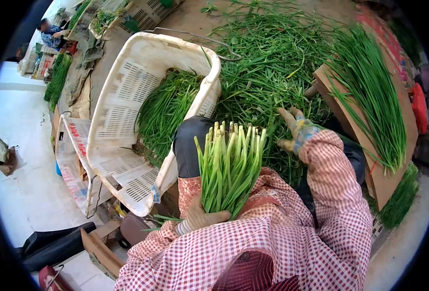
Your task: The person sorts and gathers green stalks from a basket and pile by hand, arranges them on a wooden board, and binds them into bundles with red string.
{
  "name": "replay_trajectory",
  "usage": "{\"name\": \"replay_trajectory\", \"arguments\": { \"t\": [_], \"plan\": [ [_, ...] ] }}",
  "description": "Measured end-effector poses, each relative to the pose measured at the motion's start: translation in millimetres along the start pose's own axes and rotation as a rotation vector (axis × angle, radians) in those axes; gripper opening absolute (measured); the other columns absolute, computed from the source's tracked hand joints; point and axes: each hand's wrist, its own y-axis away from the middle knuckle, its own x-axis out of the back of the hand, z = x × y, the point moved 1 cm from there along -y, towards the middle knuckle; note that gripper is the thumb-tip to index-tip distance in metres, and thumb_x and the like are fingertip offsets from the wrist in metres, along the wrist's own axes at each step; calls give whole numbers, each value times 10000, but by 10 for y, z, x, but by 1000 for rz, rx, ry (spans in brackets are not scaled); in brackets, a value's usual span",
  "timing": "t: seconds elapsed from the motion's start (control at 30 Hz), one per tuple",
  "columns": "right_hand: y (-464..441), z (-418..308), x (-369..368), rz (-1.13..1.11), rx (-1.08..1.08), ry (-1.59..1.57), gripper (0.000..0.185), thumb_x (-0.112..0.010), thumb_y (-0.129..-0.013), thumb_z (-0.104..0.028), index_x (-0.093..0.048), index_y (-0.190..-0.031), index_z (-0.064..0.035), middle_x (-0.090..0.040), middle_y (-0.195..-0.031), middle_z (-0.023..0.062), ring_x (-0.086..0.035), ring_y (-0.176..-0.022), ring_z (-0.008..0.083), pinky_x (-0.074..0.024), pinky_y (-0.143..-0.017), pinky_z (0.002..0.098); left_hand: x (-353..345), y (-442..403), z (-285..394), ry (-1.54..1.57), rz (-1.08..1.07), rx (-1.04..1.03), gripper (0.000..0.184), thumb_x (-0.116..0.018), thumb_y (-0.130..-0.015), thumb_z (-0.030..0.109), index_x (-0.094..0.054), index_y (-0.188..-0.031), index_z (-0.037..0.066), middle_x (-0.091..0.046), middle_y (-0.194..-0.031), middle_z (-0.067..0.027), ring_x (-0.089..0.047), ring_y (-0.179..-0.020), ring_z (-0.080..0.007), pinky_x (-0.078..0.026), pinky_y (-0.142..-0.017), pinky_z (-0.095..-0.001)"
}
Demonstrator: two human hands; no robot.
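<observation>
Floor (30, 203): pale and smooth far out to the left of the grip, brownish beyond it, up where the work is spread
Bunch of green stalks (229, 169): gathered in the left hand (202, 219), over the lap, pale ends pointing away from the body and leaves toward it
Left grip: closed round the leafy part, fingers laid across the front (a snug hold, from where I stand)
Right hand (294, 131): ahead and to the right of that grip, fingers spread wide with nothing visible between them, at the near edge of the pile; whether they touch it I cannot tell
Pile of loose greens (272, 63): heaped beyond the grip, tangled, long blades running every way
White crate (112, 97): tilted just left of the grip, slotted walls, more greens (168, 111) lying inside it
Cardboard (369, 140): well to the right of the grip, slanting, with long stalks (374, 97) laid side by side along it
Checked sleeves (338, 169): red and white, on both of the worker's arms
Another person (52, 36): far off beyond the grip to the left, in a blue patterned top, near other crates (146, 14) with greens in them
</observation>
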Motion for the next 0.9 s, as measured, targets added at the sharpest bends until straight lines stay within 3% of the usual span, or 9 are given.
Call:
{"name": "replay_trajectory", "arguments": {
  "t": [0.07, 0.17, 0.33, 0.47, 0.53, 0.67, 0.73, 0.8, 0.9],
  "plan": [
    [348, -140, 312, -159, 62, -70, 794, -673, -859, -364, -246, -1494, -153, -409, -1421, 247, -454, -1268, 418, -405, -1057, 464, 38, -34, 59, -156, -117, 44, 689, -849, -665, 166, -535, -1253, -6, -653, -1133, -124, -622, -1029, -211, -493, -919, -362],
    [331, 80, 206, -265, -13, -138, 785, -664, -866, -396, -263, -1487, -132, -502, -1339, 235, -501, -1230, 394, -406, -1050, 456, -24, -28, 200, -141, -190, 32, 691, -847, -682, 138, -521, -1273, -11, -643, -1164, -122, -610, -1064, -207, -480, -944, -362],
    [387, -18, 187, -127, 639, -1143, 894, -712, -774, -527, -329, -1453, -89, -509, -1336, 213, -494, -1253, 325, -401, -1057, 428, -96, -38, 136, -100, -255, -17, 717, -852, -692, 141, -502, -1301, -9, -636, -1187, -120, -599, -1094, -203, -465, -973, -358],
    [254, -357, 371, -253, 705, -495, 948, -815, -672, -471, -386, -1386, -17, -543, -1282, 166, -528, -1190, 251, -427, -1020, 385, -123, -62, 171, -310, -334, -82, 738, -859, -684, 169, -496, -1300, -15, -644, -1165, -133, -609, -1081, -212, -465, -976, -358],
    [200, -393, 293, -310, 674, -447, 946, -831, -645, -462, -415, -1364, -11, -568, -1251, 157, -548, -1167, 232, -448, -995, 379, -143, -54, 173, -273, -333, -109, 743, -866, -671, 170, -501, -1291, -20, -647, -1159, -141, -615, -1075, -214, -467, -973, -358],
    [339, -308, 283, -261, 712, -561, 932, -826, -644, -438, -417, -1361, -6, -576, -1235, 158, -559, -1148, 240, -454, -983, 380, -84, -42, 20, -249, -294, 22, 737, -829, -709, 124, -466, -1336, -14, -623, -1215, -144, -606, -1100, -226, -459, -995, -385],
    [345, -278, 217, -143, 724, -716, 898, -808, -658, -405, -419, -1357, 5, -580, -1224, 165, -571, -1135, 253, -456, -975, 379, -168, -26, 59, 425, -270, 127, 777, -809, -746, 131, -409, -1400, 7, -581, -1284, -142, -574, -1153, -245, -434, -1030, -417],
    [325, -255, 155, -125, 663, -695, 845, -802, -661, -357, -439, -1334, 4, -600, -1148, 137, -593, -1055, 240, -467, -927, 362, -149, -38, 89, 446, -317, 145, 789, -776, -795, 172, -351, -1444, 28, -524, -1356, -141, -522, -1222, -261, -411, -1055, -435],
    [319, -199, -68, -145, 549, -1039, 726, -771, -674, -277, -494, -1305, -49, -606, -989, 63, -587, -885, 132, -484, -789, 282, -108, -45, 61, 528, -348, 138, 740, -698, -860, 207, -309, -1467, 40, -452, -1429, -135, -462, -1287, -270, -392, -1074, -427]
  ]
}}
